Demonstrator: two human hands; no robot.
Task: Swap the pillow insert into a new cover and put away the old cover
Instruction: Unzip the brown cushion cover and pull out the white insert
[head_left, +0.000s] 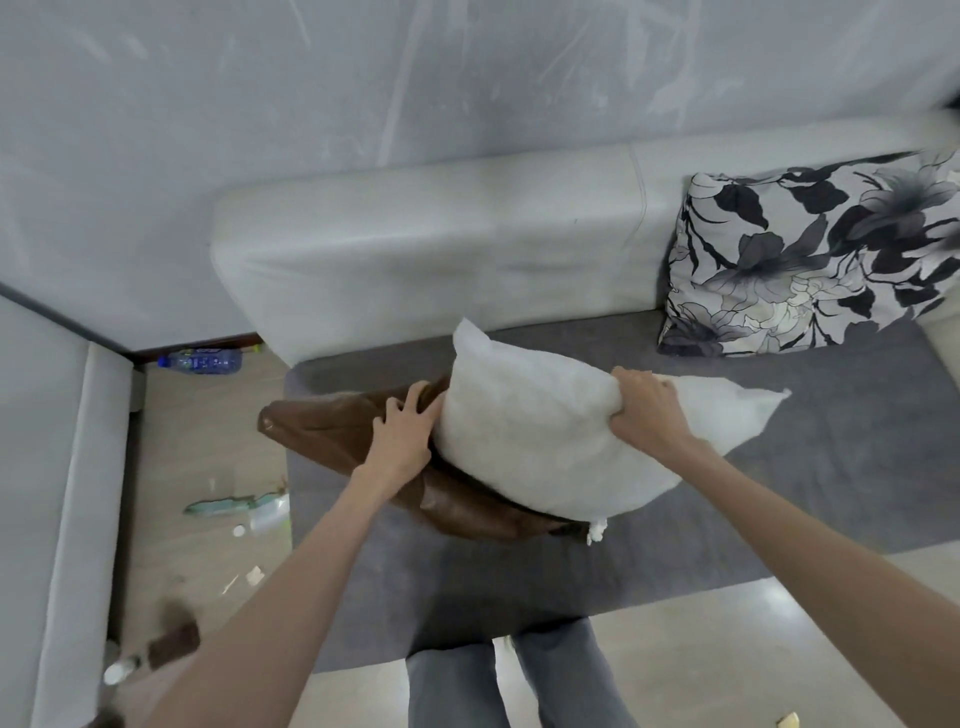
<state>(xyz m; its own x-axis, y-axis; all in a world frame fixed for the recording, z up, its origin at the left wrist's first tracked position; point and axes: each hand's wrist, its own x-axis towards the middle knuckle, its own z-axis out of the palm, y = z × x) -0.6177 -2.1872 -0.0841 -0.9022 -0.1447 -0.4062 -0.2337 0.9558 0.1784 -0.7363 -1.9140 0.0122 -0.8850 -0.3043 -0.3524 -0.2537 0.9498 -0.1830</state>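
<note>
**White insert mostly out of brown cover**

White pillow insert (540, 431) lay over the sofa seat (779, 467), its lower edge in the brown cover (332, 431). I saw my right grip (647, 410) bunching the insert's top; my left grip (405, 431) clutched the cover's mouth. Floral pillow (800, 260) leaned against the backrest.

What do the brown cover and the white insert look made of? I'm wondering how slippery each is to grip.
The brown cover looks like leather or faux leather: smooth, with a soft sheen and stiff creases; which one, I cannot tell. The white insert looks like matte non-woven or thin woven fabric over soft filling: it bunches where the right hand grips it, and a white tuft shows at its lower corner.
</note>
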